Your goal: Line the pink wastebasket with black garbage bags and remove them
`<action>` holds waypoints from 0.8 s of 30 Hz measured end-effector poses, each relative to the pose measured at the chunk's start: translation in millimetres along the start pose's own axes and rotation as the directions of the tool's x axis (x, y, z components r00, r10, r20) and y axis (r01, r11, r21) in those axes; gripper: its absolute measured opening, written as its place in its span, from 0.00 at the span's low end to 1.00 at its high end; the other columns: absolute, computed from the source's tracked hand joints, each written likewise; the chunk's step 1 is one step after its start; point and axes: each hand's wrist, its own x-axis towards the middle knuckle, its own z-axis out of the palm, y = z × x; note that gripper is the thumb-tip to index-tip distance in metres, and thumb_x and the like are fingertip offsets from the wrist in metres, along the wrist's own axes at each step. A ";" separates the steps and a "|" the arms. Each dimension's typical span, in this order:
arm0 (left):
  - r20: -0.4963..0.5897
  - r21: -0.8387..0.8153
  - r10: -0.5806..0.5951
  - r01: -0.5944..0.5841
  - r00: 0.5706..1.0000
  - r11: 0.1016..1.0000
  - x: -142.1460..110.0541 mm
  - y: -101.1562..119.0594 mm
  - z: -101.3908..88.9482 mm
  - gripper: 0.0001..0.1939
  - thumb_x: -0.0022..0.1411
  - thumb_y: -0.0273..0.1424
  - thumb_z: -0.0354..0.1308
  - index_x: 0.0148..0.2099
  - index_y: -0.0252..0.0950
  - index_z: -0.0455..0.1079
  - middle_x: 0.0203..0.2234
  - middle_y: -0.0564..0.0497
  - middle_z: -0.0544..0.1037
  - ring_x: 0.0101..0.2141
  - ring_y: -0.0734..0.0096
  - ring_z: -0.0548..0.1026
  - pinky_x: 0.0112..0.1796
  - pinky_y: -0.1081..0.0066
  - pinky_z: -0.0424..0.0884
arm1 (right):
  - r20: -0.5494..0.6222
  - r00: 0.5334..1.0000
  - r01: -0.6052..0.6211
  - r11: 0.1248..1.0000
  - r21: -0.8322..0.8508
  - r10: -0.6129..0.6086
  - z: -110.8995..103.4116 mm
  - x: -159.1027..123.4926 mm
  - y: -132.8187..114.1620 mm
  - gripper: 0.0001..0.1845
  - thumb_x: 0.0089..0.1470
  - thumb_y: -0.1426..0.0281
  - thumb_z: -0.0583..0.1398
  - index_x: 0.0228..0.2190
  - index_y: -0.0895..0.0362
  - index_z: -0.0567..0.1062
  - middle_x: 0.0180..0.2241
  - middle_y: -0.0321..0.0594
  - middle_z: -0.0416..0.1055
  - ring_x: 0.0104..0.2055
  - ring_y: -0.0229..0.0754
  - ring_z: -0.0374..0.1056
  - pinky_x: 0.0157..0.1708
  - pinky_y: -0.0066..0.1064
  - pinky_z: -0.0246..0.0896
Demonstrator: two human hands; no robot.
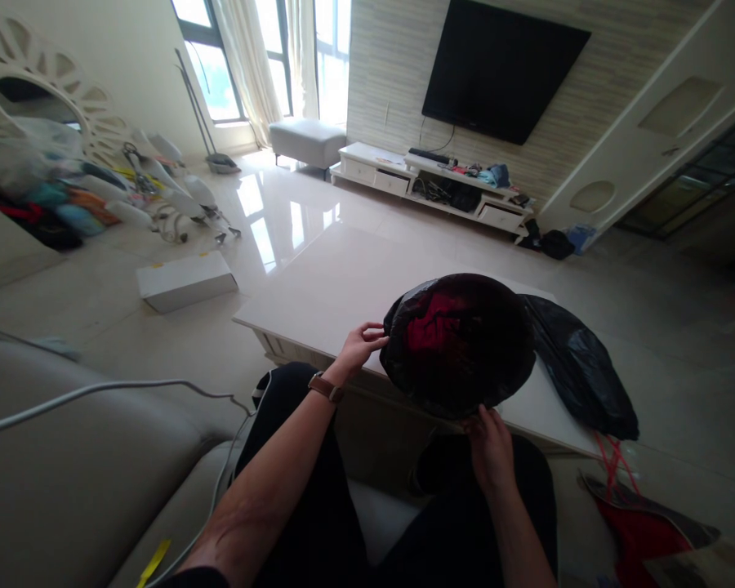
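Past the table (318, 282), a TV (502, 73) hangs on the wall (392, 57). You hold the bag (465, 351), its round mouth open, over the table's near edge: your left hand (356, 349) pinches its left rim, your right hand (490, 445) its near rim. A second bag (579, 367) lies right of it.

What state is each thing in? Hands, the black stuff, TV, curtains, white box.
Left hand: grip on the round black item's left edge
Right hand: grip on its bottom edge
Round black item: held up, red showing; too dark to see inside clearly
Black bag: lying on table
TV: screen dark
Curtains: gathered
White box: on floor
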 end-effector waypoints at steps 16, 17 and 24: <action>-0.150 0.082 0.102 -0.090 0.983 0.993 3.7 0.1 -1.0 0.30 0.41 0.42 0.83 0.42 0.35 0.75 0.34 0.46 0.86 0.36 0.63 0.82 0.43 0.63 0.76 | 0.013 1.000 0.002 1.000 0.023 -0.003 4.4 -2.5 -1.2 0.29 0.36 0.50 0.79 0.32 0.54 0.77 0.27 0.32 0.76 0.26 0.36 0.70 0.25 0.26 0.59; -0.152 0.090 0.106 -0.093 0.983 0.992 4.1 0.1 -1.3 0.30 0.41 0.42 0.82 0.42 0.35 0.75 0.35 0.45 0.86 0.37 0.63 0.82 0.44 0.62 0.76 | 0.014 1.000 0.007 1.000 0.022 -0.007 4.3 -2.4 -0.8 0.29 0.36 0.50 0.79 0.32 0.54 0.77 0.26 0.32 0.76 0.26 0.36 0.70 0.24 0.26 0.59; -0.166 0.107 0.116 -0.099 0.979 0.989 7.4 -1.7 -1.5 0.33 0.37 0.42 0.83 0.42 0.35 0.74 0.35 0.46 0.85 0.39 0.61 0.82 0.47 0.60 0.76 | 0.024 0.999 0.023 0.999 0.045 -0.024 4.7 -2.8 0.8 0.29 0.36 0.51 0.80 0.32 0.55 0.78 0.29 0.32 0.76 0.26 0.34 0.70 0.23 0.25 0.59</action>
